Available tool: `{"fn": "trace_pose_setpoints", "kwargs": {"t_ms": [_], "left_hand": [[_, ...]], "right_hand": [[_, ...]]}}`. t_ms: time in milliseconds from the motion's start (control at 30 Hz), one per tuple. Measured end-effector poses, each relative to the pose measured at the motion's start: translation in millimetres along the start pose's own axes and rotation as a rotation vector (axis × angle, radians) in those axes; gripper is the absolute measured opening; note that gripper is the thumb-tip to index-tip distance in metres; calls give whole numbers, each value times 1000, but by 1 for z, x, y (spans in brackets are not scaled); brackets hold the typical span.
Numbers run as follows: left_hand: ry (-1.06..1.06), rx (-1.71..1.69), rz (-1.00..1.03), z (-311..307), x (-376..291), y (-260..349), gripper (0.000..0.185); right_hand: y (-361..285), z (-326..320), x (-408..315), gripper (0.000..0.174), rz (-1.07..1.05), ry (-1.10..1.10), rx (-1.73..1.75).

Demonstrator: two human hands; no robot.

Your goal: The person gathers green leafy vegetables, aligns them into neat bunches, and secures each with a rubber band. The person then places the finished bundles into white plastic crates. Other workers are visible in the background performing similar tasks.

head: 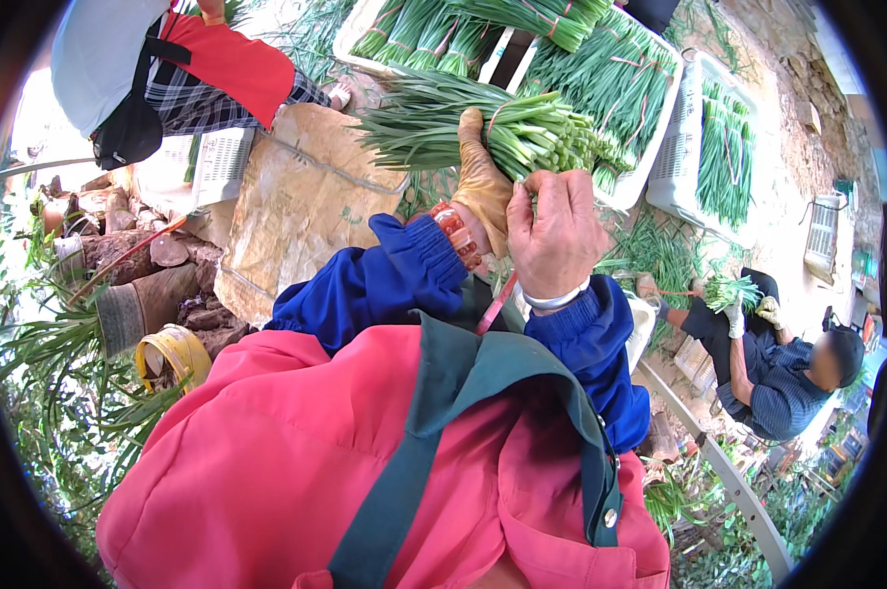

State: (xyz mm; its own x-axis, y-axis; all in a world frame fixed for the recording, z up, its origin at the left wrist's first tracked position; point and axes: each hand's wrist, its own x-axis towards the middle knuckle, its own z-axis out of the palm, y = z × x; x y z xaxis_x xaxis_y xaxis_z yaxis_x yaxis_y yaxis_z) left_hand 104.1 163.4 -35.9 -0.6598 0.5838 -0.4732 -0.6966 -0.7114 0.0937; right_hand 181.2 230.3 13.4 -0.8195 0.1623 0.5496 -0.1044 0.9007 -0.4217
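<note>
My left hand [482,177], in a tan rubber glove with a red beaded bracelet at the wrist, grips a large bunch of garlic chives [543,140]. A thin pink band circles the bunch beside my thumb, with the pale cut stems pointing right and the leaves left. My right hand [557,221], bare with a pale bangle, is just below the stem ends. Its thumb and forefinger are pinched together near the stems; whether a stem is between them I cannot tell. A pink strap or ribbon [496,303] hangs below, between my wrists.
White plastic crates [668,110] of banded chives stand ahead and to the right. A brown sheet-covered surface [304,199] lies at left, near logs [123,254] and a yellow bucket [175,357]. One person stands at upper left; another sits at right, holding greens in gloved hands.
</note>
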Motion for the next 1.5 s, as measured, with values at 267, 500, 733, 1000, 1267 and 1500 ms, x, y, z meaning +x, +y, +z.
{"fn": "trace_pose_setpoints", "kwargs": {"t_ms": [267,500,733,1000,1267,1500], "left_hand": [[73,-18,85,-5,9,-2,82],[37,-129,116,-8,20,13,59],[-151,-304,-43,-33,16,36,53],[-330,-591,-295,-40,22,20,58],[-308,-271,-214,-35,-9,12,70],[-330,-387,-259,-48,-8,11,78]], "right_hand": [[0,-18,0,15,169,-117,292],[54,-169,-22,17,226,478,-55],[77,-256,-21,14,378,115,439],[36,-114,-9,25,460,-200,697],[13,-30,19,29,4,-218,269],[12,-20,9,21,-78,-197,185]]}}
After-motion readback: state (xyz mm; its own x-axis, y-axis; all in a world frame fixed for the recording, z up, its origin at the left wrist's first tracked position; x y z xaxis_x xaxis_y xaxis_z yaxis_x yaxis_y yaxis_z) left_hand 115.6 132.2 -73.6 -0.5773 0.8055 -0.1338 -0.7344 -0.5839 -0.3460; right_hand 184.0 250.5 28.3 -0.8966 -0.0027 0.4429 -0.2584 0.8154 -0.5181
